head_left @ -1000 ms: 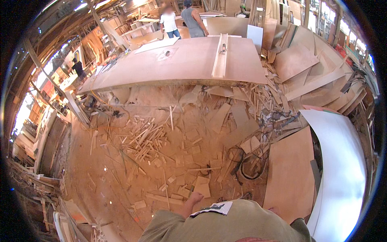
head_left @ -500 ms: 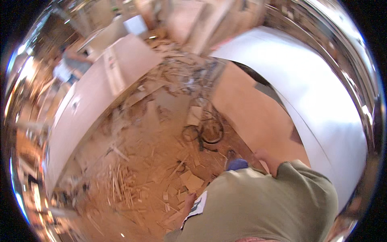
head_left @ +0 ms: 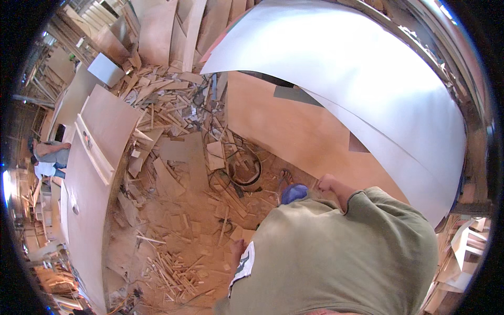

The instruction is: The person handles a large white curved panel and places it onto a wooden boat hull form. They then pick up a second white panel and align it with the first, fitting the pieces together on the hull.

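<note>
My right hand is closed, with the fingers curled, beside the near edge of a large orange-brown plywood panel. Whatever it may hold is hidden. My left hand hangs low at my left side, above scraps on the floor. It is small and partly cut off by my body, so its fingers cannot be made out. A large white sheet lies over the far and right part of the plywood, its edge slightly lifted in a curve. Dark grey pieces show under that edge.
At left stands a long board-topped table with a wooden strip and a small tool on it. Beyond it a person sits or bends. Wood offcuts and a black coiled band litter the floor. Boards lean at the back.
My view has turned to the right, so the table, panel and white sheet sit further left in the picture. Both hands stay near my body. The blur has cleared.
</note>
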`<action>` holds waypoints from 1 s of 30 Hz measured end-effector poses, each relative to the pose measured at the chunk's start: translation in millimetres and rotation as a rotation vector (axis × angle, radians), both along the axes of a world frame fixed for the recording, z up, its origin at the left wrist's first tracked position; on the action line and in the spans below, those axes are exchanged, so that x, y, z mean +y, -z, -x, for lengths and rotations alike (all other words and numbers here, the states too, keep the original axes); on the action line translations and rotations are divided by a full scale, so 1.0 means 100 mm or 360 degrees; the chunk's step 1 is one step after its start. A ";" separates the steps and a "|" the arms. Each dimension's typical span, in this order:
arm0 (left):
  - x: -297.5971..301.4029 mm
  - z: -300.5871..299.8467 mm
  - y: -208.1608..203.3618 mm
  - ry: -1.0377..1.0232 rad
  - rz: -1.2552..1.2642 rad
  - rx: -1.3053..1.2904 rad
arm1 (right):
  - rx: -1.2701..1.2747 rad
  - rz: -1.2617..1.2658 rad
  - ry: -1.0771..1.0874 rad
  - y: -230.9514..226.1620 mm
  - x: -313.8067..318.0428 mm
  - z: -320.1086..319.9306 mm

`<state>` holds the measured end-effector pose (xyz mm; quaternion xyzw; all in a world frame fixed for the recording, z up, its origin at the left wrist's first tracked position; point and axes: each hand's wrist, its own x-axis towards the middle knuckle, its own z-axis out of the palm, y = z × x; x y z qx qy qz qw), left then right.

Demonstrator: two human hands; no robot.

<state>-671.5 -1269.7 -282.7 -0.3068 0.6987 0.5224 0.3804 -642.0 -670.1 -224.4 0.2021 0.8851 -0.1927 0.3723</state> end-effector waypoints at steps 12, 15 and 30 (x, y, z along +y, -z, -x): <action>1.32 2.05 -0.75 0.0197 -0.0251 0.0039 | 0.0888 0.0554 0.0992 -0.39 0.94 0.57; 1.54 2.61 -0.85 0.0235 -0.0792 -0.0106 | 0.0725 0.0657 0.1388 -0.34 0.91 0.51; 3.65 5.00 -1.68 0.0043 -0.0753 0.0006 | 0.0725 0.0652 0.2037 -0.42 0.60 1.13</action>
